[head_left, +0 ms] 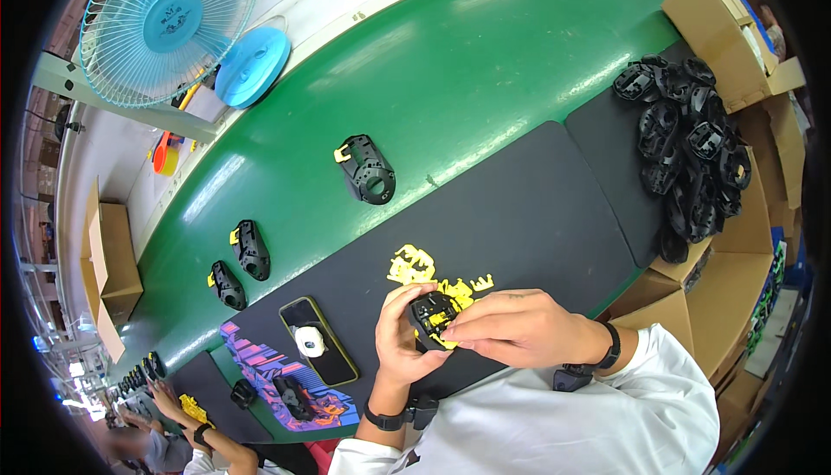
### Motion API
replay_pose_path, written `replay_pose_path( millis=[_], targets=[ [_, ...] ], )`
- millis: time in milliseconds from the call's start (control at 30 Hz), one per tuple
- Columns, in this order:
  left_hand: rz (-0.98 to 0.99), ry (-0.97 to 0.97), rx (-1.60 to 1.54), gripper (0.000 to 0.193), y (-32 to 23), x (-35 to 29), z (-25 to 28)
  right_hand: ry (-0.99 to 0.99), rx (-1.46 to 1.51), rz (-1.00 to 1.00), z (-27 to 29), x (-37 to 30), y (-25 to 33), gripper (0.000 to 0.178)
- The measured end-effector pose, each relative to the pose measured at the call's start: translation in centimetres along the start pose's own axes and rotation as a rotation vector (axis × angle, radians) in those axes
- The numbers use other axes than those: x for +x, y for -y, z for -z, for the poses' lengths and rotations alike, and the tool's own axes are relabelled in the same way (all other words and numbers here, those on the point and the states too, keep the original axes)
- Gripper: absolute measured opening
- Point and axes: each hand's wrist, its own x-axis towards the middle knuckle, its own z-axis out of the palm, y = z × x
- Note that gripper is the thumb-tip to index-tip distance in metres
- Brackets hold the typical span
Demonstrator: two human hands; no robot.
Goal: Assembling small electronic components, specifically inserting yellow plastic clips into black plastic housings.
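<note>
My left hand point(401, 341) is closed round a black plastic shell point(430, 309), shaped like a computer mouse housing, with its inner side facing up. Over it, my right hand point(519, 328) pinches at a small yellow plastic part point(447, 342) on the shell's near edge; the fingertips partly cover it. Just beyond the hands, a loose heap of yellow plastic parts point(410, 264) lies on the black mat point(537, 206). Some of the yellow pieces sit right behind the shell.
Black shells with yellow parts point(372, 176) point(251, 250) stand on the green table point(415, 68). Many black shells point(684, 137) are piled at right beside cardboard boxes point(727, 42). A phone point(342, 362) lies left of my hands. A blue fan point(173, 20) stands far left; a co-worker's arm point(208, 440) shows lower left.
</note>
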Motion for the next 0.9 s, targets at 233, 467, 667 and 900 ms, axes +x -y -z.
replay_pose_path(
  millis=[233, 467, 667, 900],
  targets=[
    [-0.069, -0.077, -0.063, 0.078, 0.4, -0.3, -0.7, -0.005, -0.004, 0.007, 0.1, 0.1, 0.2, 0.024],
    [-0.043, -0.101, 0.065, 0.079, -0.3, 0.0, -1.2, 0.033, 0.059, -0.002, 0.6, 0.0, -0.2, 0.027],
    [-0.047, -0.071, 0.150, 0.082, -2.1, 0.8, -1.5, 0.104, 0.177, -0.001, 1.3, 0.2, -0.2, 0.031],
    [-0.205, -0.144, 0.197, 0.082, -2.3, 1.4, -1.4, 0.131, -0.105, 0.120, 1.5, 0.9, 1.7, 0.047]
  ],
)
